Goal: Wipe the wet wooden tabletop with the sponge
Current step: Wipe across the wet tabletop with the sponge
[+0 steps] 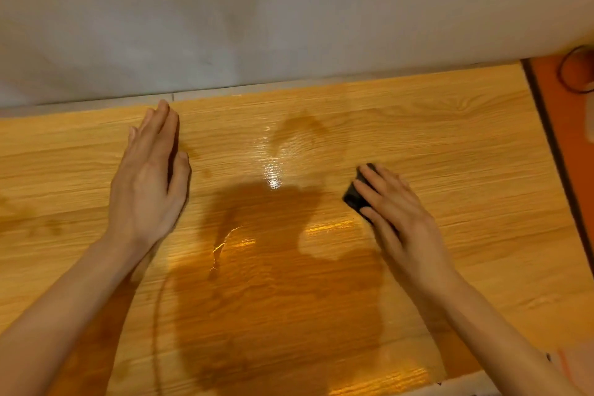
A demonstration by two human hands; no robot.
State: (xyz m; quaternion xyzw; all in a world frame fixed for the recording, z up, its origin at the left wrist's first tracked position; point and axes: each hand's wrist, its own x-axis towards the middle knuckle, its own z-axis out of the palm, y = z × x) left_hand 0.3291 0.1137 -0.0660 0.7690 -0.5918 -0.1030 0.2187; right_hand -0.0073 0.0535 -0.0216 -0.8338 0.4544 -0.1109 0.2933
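The wooden tabletop (450, 145) fills the view, with a shiny film of water (273, 170) across its middle. My right hand (395, 212) lies on top of a dark sponge (353, 196) at centre right; its fingers are fairly straight and press the sponge onto the wood. Only the sponge's left edge shows from under the fingers. My left hand (148, 180) rests flat on the dry wood at the left, fingers straight and together, holding nothing.
A pale wall (289, 16) runs along the table's far edge. At the right edge of the table there is an orange surface (565, 112) with a dark cord loop (575, 74). A dark shadow covers the near middle of the table.
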